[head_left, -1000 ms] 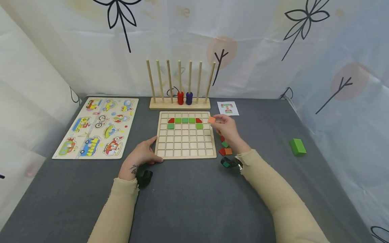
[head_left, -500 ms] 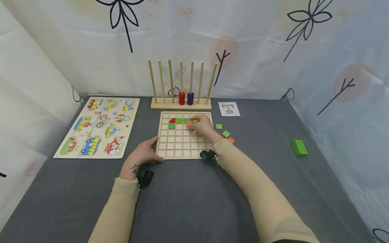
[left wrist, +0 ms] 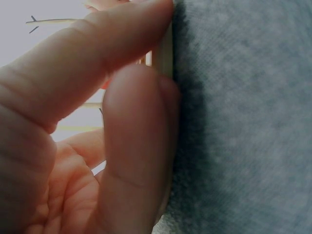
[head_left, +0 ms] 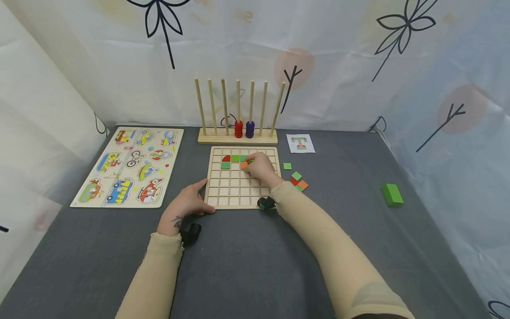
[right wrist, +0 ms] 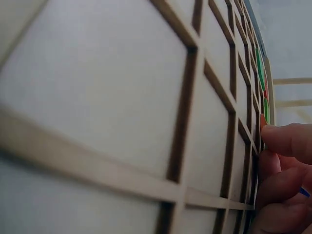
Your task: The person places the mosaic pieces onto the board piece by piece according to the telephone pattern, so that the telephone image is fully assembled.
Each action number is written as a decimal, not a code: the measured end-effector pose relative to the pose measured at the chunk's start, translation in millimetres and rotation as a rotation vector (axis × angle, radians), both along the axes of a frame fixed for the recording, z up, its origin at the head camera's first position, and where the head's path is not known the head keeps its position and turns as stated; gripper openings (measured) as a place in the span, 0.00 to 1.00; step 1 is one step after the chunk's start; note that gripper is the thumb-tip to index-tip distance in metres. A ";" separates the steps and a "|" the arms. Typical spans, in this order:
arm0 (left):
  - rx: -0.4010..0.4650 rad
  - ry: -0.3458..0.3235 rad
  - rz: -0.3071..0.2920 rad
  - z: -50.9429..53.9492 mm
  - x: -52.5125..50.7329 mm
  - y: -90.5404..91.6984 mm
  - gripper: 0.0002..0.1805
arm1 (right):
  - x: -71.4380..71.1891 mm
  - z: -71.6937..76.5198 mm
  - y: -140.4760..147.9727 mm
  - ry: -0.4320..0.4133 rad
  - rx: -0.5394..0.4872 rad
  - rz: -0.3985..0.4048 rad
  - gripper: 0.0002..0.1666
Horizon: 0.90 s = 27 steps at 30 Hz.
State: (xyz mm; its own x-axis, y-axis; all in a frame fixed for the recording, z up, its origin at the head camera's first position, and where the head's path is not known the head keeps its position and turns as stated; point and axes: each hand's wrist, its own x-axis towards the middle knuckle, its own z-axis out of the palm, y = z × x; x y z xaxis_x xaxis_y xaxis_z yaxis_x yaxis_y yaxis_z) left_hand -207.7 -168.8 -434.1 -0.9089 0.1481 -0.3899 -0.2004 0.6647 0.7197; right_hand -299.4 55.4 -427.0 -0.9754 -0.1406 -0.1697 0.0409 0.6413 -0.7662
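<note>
A wooden grid board [head_left: 235, 190] lies in front of the person, with a red rounded piece [head_left: 226, 158] and green squares [head_left: 235, 158] in its second row and another green square [head_left: 225, 165] below the red one. The right hand [head_left: 260, 168] pinches an orange square [head_left: 244, 165] at a cell under the green row and hides the row's right end. In the right wrist view the orange piece [right wrist: 263, 120] shows at the fingertips. The left hand [head_left: 186, 204] rests with thumb and index finger against the board's left edge and lower left corner.
Right of the board lie a green square [head_left: 287, 166] and several loose pieces [head_left: 296, 176]. Behind are a pattern card [head_left: 300, 143] and a peg stand [head_left: 237, 139] with red and blue beads. A picture puzzle [head_left: 127, 168] is left, a green block [head_left: 392, 195] far right.
The right hand has moved left from the board's right edge with the orange square, which is now down at a cell below the green row. The left hand has stayed at the board.
</note>
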 end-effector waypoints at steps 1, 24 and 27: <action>0.002 0.000 0.000 0.1 0.0 0.2 0.57 | 0.3 -0.2 0.0 0.001 0.002 0.000 0.23; 0.016 -0.007 -0.007 0.2 0.1 -0.7 0.58 | 39.8 22.9 114.5 -0.008 -0.596 0.086 0.28; 0.007 -0.005 -0.013 -0.2 -0.7 -0.5 0.58 | 50.0 20.1 137.1 -0.026 -0.526 0.064 0.29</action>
